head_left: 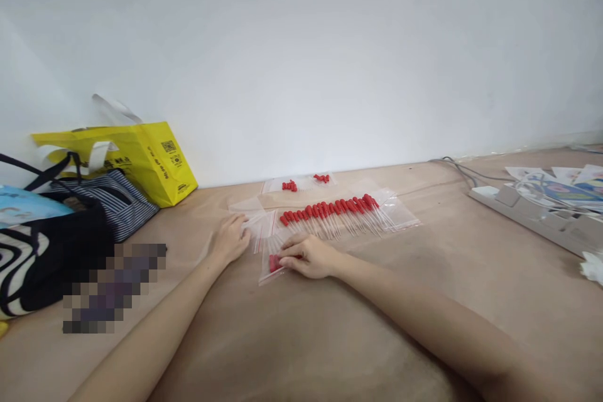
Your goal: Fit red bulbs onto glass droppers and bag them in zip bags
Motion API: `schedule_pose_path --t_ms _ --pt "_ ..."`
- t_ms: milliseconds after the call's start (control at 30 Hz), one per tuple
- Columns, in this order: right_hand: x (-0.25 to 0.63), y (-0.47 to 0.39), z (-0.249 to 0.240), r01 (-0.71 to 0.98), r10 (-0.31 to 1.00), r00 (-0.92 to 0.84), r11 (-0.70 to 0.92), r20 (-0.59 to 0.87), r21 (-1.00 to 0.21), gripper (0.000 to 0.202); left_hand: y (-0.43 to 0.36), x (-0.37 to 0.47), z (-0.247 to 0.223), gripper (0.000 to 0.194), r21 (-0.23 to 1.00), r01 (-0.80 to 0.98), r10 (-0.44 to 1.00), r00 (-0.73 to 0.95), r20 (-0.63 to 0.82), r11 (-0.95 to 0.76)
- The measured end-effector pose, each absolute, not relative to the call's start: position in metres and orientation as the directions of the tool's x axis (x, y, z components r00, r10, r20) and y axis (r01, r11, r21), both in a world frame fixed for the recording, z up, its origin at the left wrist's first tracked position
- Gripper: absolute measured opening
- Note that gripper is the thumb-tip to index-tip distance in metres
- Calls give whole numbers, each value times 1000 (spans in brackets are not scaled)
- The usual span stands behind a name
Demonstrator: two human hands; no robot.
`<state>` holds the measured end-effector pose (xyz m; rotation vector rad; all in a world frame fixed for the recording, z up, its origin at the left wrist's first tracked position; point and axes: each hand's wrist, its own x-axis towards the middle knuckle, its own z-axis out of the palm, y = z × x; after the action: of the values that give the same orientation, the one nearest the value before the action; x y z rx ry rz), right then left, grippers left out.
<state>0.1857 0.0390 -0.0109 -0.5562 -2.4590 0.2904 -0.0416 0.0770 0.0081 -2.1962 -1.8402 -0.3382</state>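
A row of glass droppers with red rubber bulbs (336,208) lies on clear zip bags (402,215) in the middle of the table. In front of the row is a small zip bag (264,275) with red bulbs inside and clear tubes pointing away from me. My right hand (311,255) is curled over this bag, thumb and fingers closing at the bulbs, partly hiding them. To its left, my left hand (230,239) lies with its fingers stretched out at the edge of some flat clear bags (252,208); its fingertips touch the plastic.
More red bulbs (289,186) lie in bags by the wall. On the left stand a yellow bag (160,163), a striped pouch (125,201) and a black bag (56,257), near a blurred-out object (113,292). A white power strip (522,213), cables and printed papers (575,185) are on the right.
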Motion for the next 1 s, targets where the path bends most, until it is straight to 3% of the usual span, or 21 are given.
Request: schedule_pose_path --t_ms 133,233,533,700,867,1000 --pt "185 55 -6 522 584 -666 809 464 -270 35 55 -22 4 44 -55 806 784 588 199 -590" --pt "187 64 -8 604 664 -649 747 372 -279 41 47 -15 1 50 -27 736 729 675 118 -677" --pt "187 66 -18 671 724 -592 686 353 -282 45 65 -26 4 45 -91 835 832 550 77 -543" --pt "188 56 -9 644 673 -556 720 488 -259 39 83 -37 2 44 -67 906 901 422 97 -417" --pt "177 42 -5 506 476 -725 858 497 -84 38 112 -64 6 49 -49 992 969 125 213 -117" --pt "159 44 -9 560 498 -766 828 406 42 17 125 -85 8 45 -53 998 982 -20 185 30"
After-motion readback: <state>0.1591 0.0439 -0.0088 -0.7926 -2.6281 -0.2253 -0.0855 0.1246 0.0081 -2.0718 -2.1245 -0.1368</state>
